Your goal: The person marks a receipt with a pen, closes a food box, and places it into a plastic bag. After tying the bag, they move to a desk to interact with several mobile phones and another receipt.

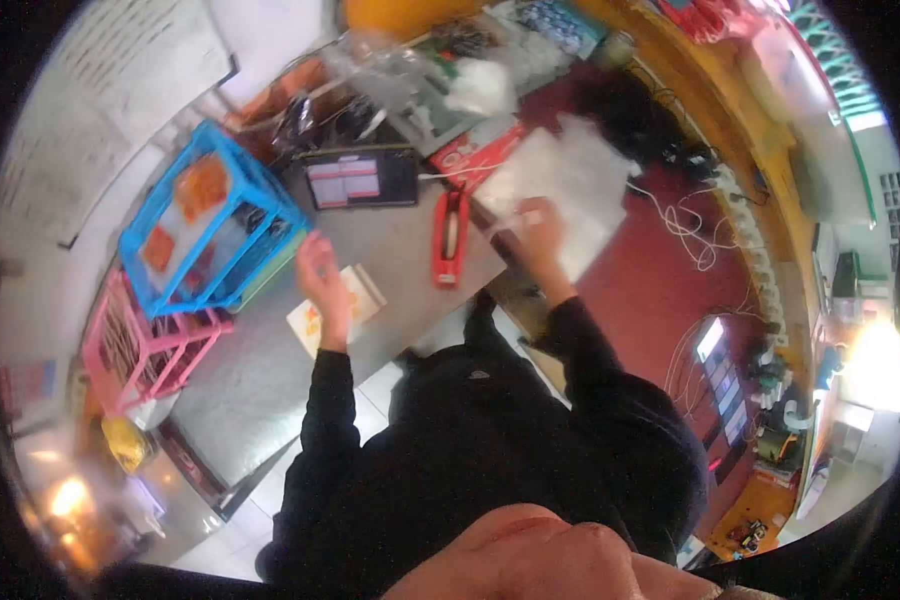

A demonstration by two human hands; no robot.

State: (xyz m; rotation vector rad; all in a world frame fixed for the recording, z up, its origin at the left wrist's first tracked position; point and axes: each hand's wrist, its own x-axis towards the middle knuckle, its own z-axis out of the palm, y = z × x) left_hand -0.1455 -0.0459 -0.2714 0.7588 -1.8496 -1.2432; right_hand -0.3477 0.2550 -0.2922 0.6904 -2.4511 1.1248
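My left hand (322,285) is raised over the left part of the metal table, fingers loosely apart and nothing visible in them. Partly behind its wrist lies a flat white packet with orange print (310,322). On the right, my right hand (544,240) is at a pile of clear plastic bags (590,190), its bent fingers closed on the edge of a bag. Motion smears the fingertips, and a small white patch shows there. Between the hands lies a red stapler-like tool (451,240) with a long pale strip along its middle.
A blue plastic basket (210,225) with orange packs stands left, above a pink basket (150,350). A tablet (360,180) leans at the back beside a red box (477,152). White cables (690,225) trail across the red surface. A lit phone-like screen (722,385) is at right.
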